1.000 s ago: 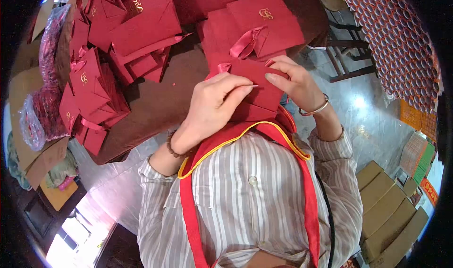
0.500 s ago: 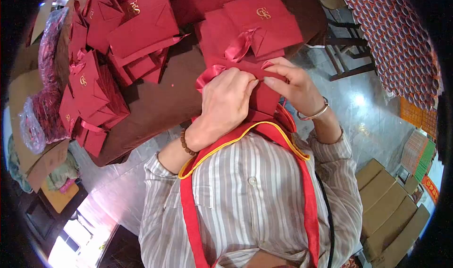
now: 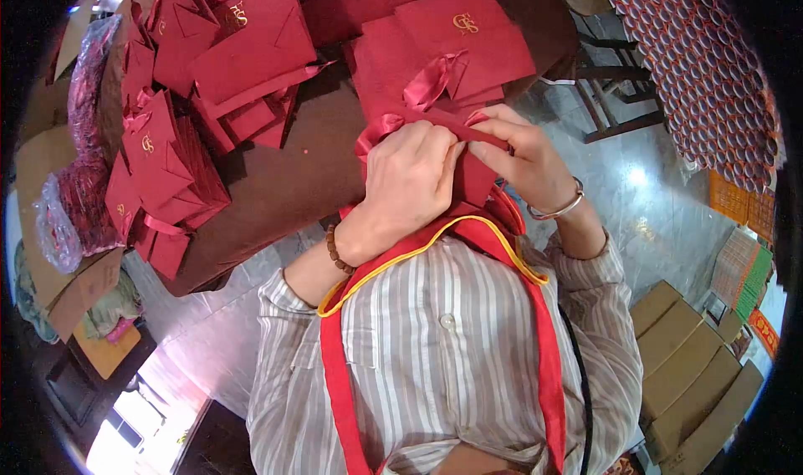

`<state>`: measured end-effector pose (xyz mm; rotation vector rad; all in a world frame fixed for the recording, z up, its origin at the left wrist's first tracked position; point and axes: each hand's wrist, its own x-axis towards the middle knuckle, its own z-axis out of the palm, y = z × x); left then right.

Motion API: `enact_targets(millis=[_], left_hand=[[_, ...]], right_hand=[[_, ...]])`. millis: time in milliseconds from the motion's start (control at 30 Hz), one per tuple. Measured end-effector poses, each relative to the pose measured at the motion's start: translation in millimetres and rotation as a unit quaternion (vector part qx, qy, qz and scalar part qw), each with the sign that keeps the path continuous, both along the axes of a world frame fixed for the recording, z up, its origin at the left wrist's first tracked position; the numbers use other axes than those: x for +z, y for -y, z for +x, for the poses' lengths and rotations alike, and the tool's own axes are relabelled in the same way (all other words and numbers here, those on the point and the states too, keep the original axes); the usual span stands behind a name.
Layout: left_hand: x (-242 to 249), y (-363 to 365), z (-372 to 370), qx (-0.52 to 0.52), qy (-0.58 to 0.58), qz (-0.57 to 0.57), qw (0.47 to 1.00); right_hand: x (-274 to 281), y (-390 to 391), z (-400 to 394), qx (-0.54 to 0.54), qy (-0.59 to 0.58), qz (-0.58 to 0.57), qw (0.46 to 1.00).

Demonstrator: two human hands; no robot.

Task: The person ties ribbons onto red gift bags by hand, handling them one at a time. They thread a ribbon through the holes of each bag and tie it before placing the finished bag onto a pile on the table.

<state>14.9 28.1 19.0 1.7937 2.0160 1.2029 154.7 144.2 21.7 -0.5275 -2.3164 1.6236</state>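
Observation:
A dark red paper gift bag (image 3: 475,176) is between my two hands, close to my apron. My left hand (image 3: 416,165), back upward, is closed on the bag's upper part, with thumb and fingers pressed together near its edge. My right hand (image 3: 520,153) pinches the same edge from the other side with thumb and bent fingers. The two thumbs almost meet; the exact spot they grip is partly hidden. A satin ribbon loop (image 3: 379,132) sticks out beside my left hand. Beyond my hands lies a stack of flat red bags (image 3: 493,44) with a gold emblem and another ribbon loop (image 3: 432,82).
More red gift bags (image 3: 167,153) are piled on the left of the brown-covered table (image 3: 284,178). Plastic-wrapped bundles (image 3: 79,191) stand at far left. On the right are a dark wooden stool (image 3: 619,74), rows of round items (image 3: 711,65) and cardboard boxes (image 3: 690,362).
My left hand has shifted slightly right, its fingers rolling a little. My right hand has moved only slightly. Both still hold the bag's edge, and the ribbon loops have shifted slightly.

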Motion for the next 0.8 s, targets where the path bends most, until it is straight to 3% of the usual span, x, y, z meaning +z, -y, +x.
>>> enact_targets(millis=[333, 533, 700, 800], left_hand=[[3.3, 2.1, -0.8, -0.027, -0.039, -0.011, 0.999], [6.4, 0.6, -3.2, -0.037, -0.005, -0.042, 0.998], [8.5, -1.8, -7.6, -0.046, 0.09, -0.126, 0.987], [3.3, -0.7, -2.4, -0.028, 0.059, -0.085, 0.994]], right_hand=[[2.5, 7.2, -0.2, -0.022, 0.008, 0.074, 0.997], [8.5, 14.0, -0.1, -0.044, 0.02, 0.117, 0.992], [9.2, 17.1, -1.4, -0.053, 0.023, 0.136, 0.989], [10.3, 19.7, -0.2, -0.069, 0.023, 0.14, 0.988]])
